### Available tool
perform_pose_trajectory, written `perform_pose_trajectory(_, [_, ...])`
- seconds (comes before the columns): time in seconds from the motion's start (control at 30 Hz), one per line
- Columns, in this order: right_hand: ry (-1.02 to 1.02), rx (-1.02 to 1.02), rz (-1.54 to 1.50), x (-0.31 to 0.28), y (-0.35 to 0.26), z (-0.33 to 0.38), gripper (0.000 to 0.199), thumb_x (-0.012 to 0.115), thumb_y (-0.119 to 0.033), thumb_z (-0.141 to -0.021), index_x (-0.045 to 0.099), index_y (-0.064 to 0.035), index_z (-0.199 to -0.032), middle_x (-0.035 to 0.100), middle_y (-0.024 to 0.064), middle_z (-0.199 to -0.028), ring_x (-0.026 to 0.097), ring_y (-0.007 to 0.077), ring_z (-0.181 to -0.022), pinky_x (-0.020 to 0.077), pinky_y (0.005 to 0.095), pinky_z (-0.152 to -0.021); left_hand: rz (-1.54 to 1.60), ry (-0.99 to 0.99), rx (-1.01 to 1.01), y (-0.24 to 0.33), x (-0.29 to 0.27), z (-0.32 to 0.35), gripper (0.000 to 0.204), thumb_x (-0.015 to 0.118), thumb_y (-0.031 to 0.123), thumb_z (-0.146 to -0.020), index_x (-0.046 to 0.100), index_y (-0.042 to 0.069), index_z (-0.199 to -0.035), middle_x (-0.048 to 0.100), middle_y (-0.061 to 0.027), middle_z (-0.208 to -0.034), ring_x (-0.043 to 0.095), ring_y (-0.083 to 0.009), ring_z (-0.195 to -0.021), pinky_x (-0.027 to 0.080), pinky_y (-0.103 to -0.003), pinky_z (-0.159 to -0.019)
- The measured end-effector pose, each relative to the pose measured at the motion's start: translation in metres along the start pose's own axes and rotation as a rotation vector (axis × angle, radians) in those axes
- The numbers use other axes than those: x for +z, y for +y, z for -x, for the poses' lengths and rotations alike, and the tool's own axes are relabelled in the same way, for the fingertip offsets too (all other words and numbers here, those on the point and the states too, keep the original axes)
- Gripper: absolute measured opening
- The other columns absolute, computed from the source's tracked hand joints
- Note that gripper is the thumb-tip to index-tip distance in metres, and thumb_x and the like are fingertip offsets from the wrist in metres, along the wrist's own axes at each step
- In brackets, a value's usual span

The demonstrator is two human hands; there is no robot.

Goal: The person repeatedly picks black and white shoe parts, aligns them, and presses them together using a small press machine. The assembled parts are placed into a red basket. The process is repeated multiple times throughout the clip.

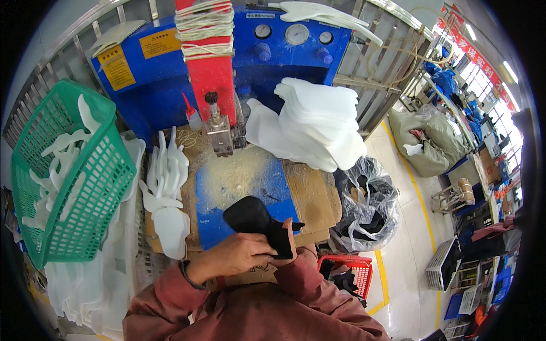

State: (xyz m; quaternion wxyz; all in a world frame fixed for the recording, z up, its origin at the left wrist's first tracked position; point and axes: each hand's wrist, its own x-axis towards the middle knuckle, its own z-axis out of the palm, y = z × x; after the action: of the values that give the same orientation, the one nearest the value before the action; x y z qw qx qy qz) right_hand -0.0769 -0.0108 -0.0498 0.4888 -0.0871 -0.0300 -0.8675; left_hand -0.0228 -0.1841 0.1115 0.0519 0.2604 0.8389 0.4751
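Note:
A black soft-looking piece (248,215), rounded at its far end, is held just in front of my body, over the near edge of a blue board (213,227) dusted with pale powder. My left hand (242,253) pinches its near part from the left, fingers bent. My right hand (291,241) grips it from the right, with the black material over part of the palm and a finger pointing up. Exactly what kind of piece it is, I cannot make out. Beyond the board, a metal press head (219,133) hangs from a red column (207,74) wrapped with cream cord.
White flat shaped forms (318,122) are stacked at the board's far right; more forms (168,167) stand at its left. A green basket (108,187) of white pieces is at left. To the right are a lined bin (369,227) and a red basket (365,275). A blue machine (273,62) stands behind.

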Motion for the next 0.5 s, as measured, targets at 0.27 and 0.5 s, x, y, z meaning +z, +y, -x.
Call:
perform_pose_trajectory(0.27, [0.384, -0.313, 0.358, 0.066, -0.003, -0.067, 0.087, 0.029, -0.075, -0.103, 0.039, -0.0092, -0.160, 0.048, 0.0116, -0.158, 0.050, 0.0298, -0.141, 0.0372, 0.0430, -0.120, -0.451, 0.628, -0.011, 0.014, 0.033, 0.002, 0.036, 0.080, -0.001, -0.075, 0.072, 0.003, -0.111, 0.065, -0.0093, -0.094, 0.066, -0.0290, -0.083, 0.056, -0.038, -0.071])
perform_pose_trajectory(0.5, [0.141, -0.250, 0.169, 0.054, -0.007, -0.106, 0.088, 0.032, -0.075, -0.102, 0.037, -0.0104, -0.161, 0.049, 0.0115, -0.157, 0.051, 0.0293, -0.139, 0.0383, 0.0411, -0.118, -0.505, 0.680, 0.052, -0.014, 0.037, -0.001, 0.028, 0.073, 0.002, -0.081, 0.072, 0.004, -0.109, 0.064, -0.0076, -0.096, 0.066, -0.0262, -0.085, 0.056, -0.036, -0.071])
